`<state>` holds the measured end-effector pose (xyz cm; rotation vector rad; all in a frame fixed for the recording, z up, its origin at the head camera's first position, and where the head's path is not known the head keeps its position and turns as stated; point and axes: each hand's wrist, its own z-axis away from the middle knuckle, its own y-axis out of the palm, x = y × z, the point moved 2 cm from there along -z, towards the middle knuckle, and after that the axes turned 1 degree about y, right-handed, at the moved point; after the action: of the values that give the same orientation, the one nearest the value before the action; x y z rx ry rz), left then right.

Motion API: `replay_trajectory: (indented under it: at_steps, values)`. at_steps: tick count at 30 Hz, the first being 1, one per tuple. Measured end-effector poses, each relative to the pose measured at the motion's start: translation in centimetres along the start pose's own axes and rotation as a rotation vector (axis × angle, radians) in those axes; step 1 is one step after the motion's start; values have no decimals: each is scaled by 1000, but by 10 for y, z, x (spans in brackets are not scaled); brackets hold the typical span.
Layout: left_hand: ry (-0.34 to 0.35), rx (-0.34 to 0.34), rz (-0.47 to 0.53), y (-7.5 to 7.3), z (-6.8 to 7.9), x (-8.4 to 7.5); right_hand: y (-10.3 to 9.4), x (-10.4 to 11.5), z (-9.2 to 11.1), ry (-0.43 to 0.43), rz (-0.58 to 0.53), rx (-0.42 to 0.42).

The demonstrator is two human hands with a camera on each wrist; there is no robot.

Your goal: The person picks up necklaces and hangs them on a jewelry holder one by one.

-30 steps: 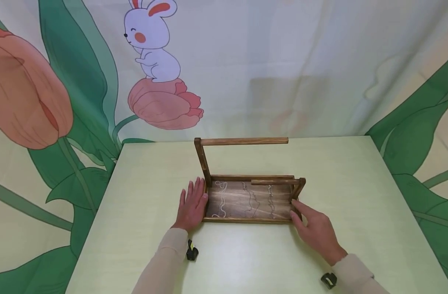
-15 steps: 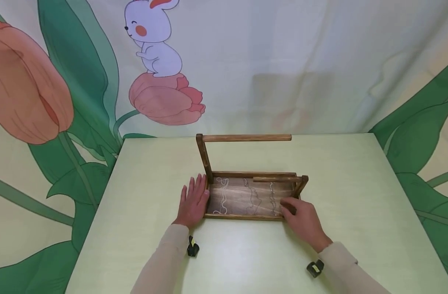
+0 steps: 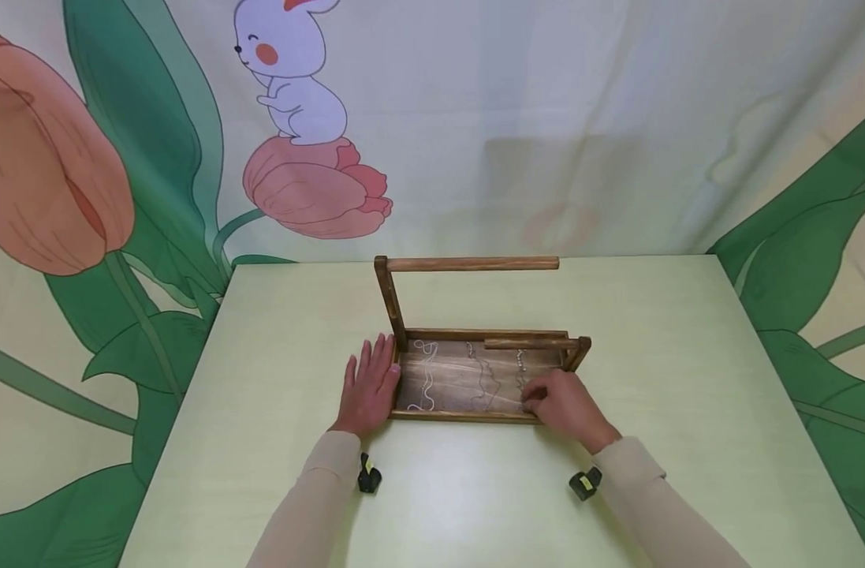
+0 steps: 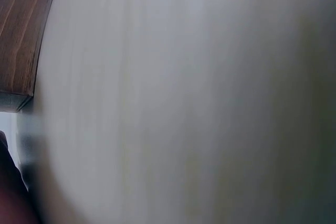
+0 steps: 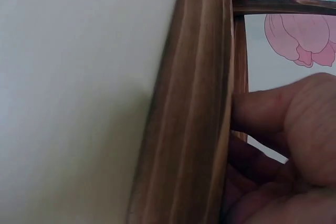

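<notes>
A brown wooden jewelry stand point(image 3: 460, 416) has a shallow tray at its base. Inside lie a white strand point(image 3: 426, 383), a thin chain point(image 3: 483, 379) and a silvery beaded chain point(image 3: 520, 361) at the right. My left hand point(image 3: 364, 390) lies flat beside the tray's left end, thumb and fingers straight against that side. My right hand point(image 3: 567, 402) reaches over the tray's front right, fingers curled, tips at the near end of the beaded chain. In the right wrist view the front wall point(image 5: 189, 103) hides those fingertips; I cannot tell whether they pinch the chain.
A tall post at the left carries a long wooden bar point(image 3: 475, 264); a shorter bar point(image 3: 524, 344) extends over the tray from a low right post. The pale table point(image 3: 446, 505) ends at a printed curtain point(image 3: 432, 158). A wrist camera point(image 3: 585, 483) sits below the right hand.
My right hand has moved left from the tray's right end to the beaded chain's near end, its fingers curling in. The left hand has stayed at the tray's left side.
</notes>
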<state>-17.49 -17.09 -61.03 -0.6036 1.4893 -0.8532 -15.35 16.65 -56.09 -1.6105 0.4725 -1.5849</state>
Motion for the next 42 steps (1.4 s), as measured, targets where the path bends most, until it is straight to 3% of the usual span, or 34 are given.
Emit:
replay_trajectory:
  at_steps: [14, 19, 28, 35, 42]
  values:
    - [-3, -4, 1, 2, 1, 2, 11, -1, -27, -77, 81, 197]
    - [-3, -12, 0, 1, 0, 1, 13, -1, -30, -118, 136, 209]
    - [3, -12, -11, 1, -1, 1, 13, 3, -17, -81, 78, 146]
    - [2, -10, -4, 0, -1, 0, -1, 24, 0, -40, -22, 34]
    - [13, -28, 9, 1, -1, 1, -21, 45, 11, -90, -147, -79]
